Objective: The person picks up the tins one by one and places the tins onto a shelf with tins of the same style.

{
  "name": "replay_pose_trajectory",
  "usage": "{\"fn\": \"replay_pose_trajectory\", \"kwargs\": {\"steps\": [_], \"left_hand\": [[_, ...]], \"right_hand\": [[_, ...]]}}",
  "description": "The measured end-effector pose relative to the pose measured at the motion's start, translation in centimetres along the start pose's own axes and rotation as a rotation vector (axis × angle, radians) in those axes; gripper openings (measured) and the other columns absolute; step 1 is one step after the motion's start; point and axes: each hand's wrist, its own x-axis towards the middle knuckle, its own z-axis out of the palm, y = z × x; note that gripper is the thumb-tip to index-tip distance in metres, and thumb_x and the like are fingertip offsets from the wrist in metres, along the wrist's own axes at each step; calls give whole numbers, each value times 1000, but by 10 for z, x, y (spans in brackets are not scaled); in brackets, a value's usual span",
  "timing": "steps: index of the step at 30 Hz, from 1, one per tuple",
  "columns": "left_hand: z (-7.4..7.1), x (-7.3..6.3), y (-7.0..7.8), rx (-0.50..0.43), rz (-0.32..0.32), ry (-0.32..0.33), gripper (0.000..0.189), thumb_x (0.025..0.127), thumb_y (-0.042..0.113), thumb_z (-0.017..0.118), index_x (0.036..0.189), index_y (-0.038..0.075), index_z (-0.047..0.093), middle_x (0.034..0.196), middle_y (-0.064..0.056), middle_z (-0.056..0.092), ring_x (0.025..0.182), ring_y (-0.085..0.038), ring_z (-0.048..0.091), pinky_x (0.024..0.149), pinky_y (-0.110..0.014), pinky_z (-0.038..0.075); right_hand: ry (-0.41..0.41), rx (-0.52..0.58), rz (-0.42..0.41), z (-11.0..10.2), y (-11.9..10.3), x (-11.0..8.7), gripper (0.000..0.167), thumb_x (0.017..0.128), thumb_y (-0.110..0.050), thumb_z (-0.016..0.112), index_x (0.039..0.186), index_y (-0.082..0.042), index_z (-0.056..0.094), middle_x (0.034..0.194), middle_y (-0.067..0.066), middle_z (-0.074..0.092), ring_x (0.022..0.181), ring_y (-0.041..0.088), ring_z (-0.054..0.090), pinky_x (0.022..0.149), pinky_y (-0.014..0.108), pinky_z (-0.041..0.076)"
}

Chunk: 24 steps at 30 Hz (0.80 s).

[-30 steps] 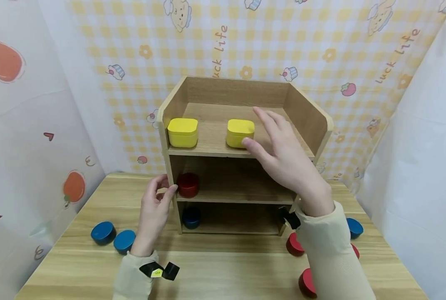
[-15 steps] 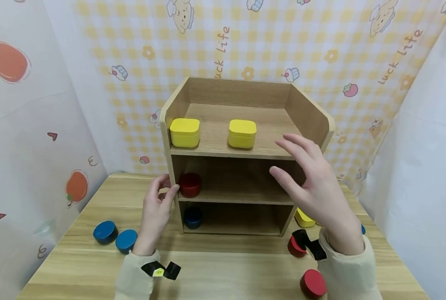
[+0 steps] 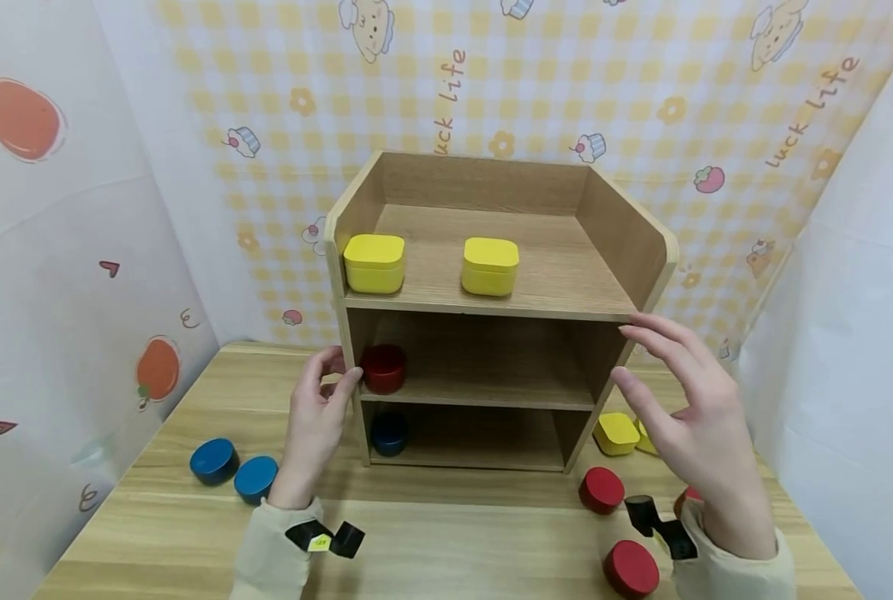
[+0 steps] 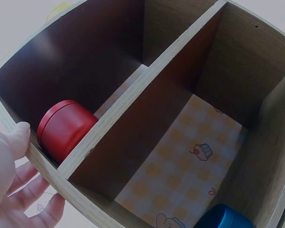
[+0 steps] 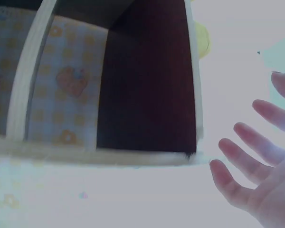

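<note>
A small wooden three-tier shelf [image 3: 484, 182] stands at the back of the table. My left hand [image 3: 313, 425] grips its left side panel, thumb at the front edge and fingers along the outside. Spread and holding nothing, my right hand [image 3: 694, 408] is beside the shelf's right edge; whether it touches is unclear. On the top tier sit two yellow rounded boxes, one at the left end [image 3: 374, 265] and one near the middle [image 3: 490, 267]. The middle tier holds a red round tin [image 4: 66, 130] at its left, and the bottom tier a blue round tin [image 3: 390, 434] below it.
Two blue round tins [image 3: 214, 462] lie on the table [image 3: 431, 542] at the left. To the right are two yellow boxes [image 3: 616, 433] and several red tins [image 3: 602, 490], partly behind my right hand. A patterned cloth [image 3: 536, 83] hangs behind the shelf.
My right hand has left the middle yellow box on the top tier and moved right and down to the shelf's right side. My left hand stays on the side panel.
</note>
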Motion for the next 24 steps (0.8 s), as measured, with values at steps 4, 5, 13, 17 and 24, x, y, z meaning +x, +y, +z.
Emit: {"fn": "replay_pose_trajectory", "kwargs": {"steps": [4,5,13,17,24], "left_hand": [[0,0,-1,8,2,-2,31,97,9,62,126,-1,54,109,-9,53,101,-16,50,80,-19,45],[0,0,-1,10,1,-3,32,97,10,62,126,-1,54,109,-9,53,101,-16,50,80,-19,45],[0,0,-1,27,-21,-5,33,97,10,61,127,-1,53,112,-9,54,101,-15,50,81,-20,45],[0,0,0,16,-21,-3,32,98,9,61,127,-2,53,112,-11,55,101,-15,50,81,-19,44],[1,0,2,1,-20,-3,31,98,8,60,126,-2,54,108,-10,54,100,-16,50,80,-18,44]], "right_hand": [[16,-3,31,-8,4,-7,37,94,-20,66,115,11,64,119,27,60,115,18,55,93,20,41],[22,-2,43,-10,7,-10,35,93,-16,67,115,11,64,119,27,60,115,17,55,93,19,41],[51,10,167,-20,51,-42,40,79,14,69,118,10,64,117,20,63,113,14,56,90,17,44],[-7,-52,299,-22,65,-55,46,81,11,70,125,-2,64,119,14,63,108,8,57,83,15,46],[-160,-152,530,-19,89,-76,39,94,-14,67,132,-13,61,123,9,61,96,-7,53,75,10,44]]}}
